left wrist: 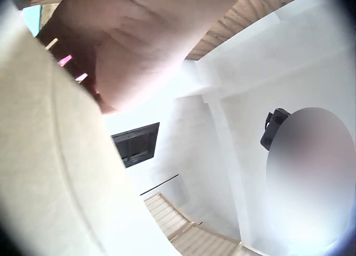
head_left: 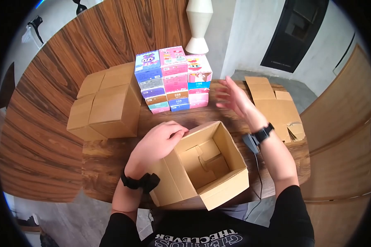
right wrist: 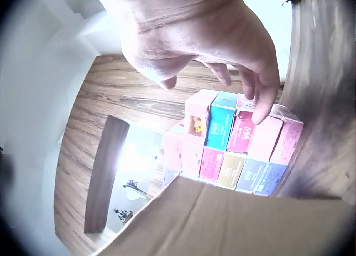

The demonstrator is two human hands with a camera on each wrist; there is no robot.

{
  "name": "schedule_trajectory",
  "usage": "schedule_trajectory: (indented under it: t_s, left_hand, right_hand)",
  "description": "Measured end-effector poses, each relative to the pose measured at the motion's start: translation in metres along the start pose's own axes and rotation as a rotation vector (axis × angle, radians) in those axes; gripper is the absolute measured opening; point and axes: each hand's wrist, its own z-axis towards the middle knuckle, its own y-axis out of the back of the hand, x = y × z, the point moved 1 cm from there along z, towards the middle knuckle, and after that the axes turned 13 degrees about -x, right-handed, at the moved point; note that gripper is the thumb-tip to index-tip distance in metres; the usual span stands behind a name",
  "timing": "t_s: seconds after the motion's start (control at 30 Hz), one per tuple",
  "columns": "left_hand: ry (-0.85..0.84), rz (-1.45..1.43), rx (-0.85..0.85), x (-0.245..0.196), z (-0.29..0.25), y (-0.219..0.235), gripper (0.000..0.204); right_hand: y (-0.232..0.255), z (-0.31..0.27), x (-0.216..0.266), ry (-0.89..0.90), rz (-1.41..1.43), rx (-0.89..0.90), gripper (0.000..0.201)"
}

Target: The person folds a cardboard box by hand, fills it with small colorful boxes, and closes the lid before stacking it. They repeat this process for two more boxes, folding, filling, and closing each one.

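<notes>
An open cardboard box (head_left: 212,193) stands at the table's near edge, its inside showing. My left hand (head_left: 156,142) is at its far left corner, thumb and fingers curled at the rim; part of the fingers is hidden. Raised beyond the box's right side, my right hand (head_left: 235,96) is slightly blurred, fingers spread and holding nothing. To its left stands a stack of small colourful boxes (head_left: 175,82), pink, blue, purple and white, several layers high. In the right wrist view, the fingers (right wrist: 267,97) overlap the stack's upper boxes.
Two closed cardboard boxes (head_left: 105,101) sit side by side at the left of the wooden table (head_left: 99,164). Flattened cardboard (head_left: 272,107) lies at the right. Near the right forearm is a grey device (head_left: 250,143) with a cable. A white vase-like column (head_left: 199,24) rises behind.
</notes>
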Motion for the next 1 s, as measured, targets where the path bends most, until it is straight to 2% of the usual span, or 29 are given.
schedule_trajectory:
  t_s: [0.03,0.07,0.13,0.17,0.27,0.3,0.43,0.53,0.57,0.7,0.83,1.0]
  left_hand:
    - [-0.044,0.076,0.028,-0.002,0.009,0.003,0.028]
    - [-0.046,-0.038,0.031,0.002,0.021,0.002,0.029]
    - [-0.050,-0.269,0.036,0.019,0.052,-0.009,0.029]
    - [-0.048,-0.294,0.024,0.027,0.064,-0.014,0.030]
    - [0.075,-0.192,0.072,0.043,0.083,-0.025,0.034]
    - [0.077,-0.246,0.085,0.045,0.084,-0.027,0.037]
    - [0.082,-0.271,0.123,0.040,0.089,-0.033,0.041]
    - [0.037,-0.275,0.076,0.040,0.091,-0.038,0.045]
    - [0.038,-0.263,0.083,0.041,0.092,-0.039,0.046]
    - [0.051,-0.235,0.062,0.040,0.091,-0.039,0.048]
    - [0.029,-0.259,0.009,0.043,0.091,-0.041,0.051]
    - [0.117,-0.271,-0.035,0.037,0.091,-0.038,0.064]
  right_hand:
    - [-0.010,0.013,0.008,-0.014,0.005,-0.023,0.083]
    - [-0.016,0.024,0.012,-0.028,0.010,-0.046,0.083]
    - [-0.012,0.050,0.006,0.095,0.081,0.074,0.079]
    - [-0.011,0.061,-0.001,0.156,0.115,0.136,0.077]
    - [-0.006,0.080,-0.028,0.425,-0.075,0.245,0.078]
    - [-0.004,0.085,-0.040,0.470,-0.132,0.214,0.088]
    - [-0.026,0.079,-0.051,0.449,-0.132,0.194,0.098]
    - [-0.033,0.084,-0.059,0.410,-0.128,0.202,0.085]
    - [-0.035,0.085,-0.062,0.445,-0.111,0.181,0.070]
    - [-0.036,0.082,-0.061,0.462,-0.160,0.087,0.059]
    - [-0.028,0.081,-0.066,0.473,-0.160,0.078,0.061]
    - [-0.015,0.073,-0.069,0.470,-0.182,0.069,0.066]
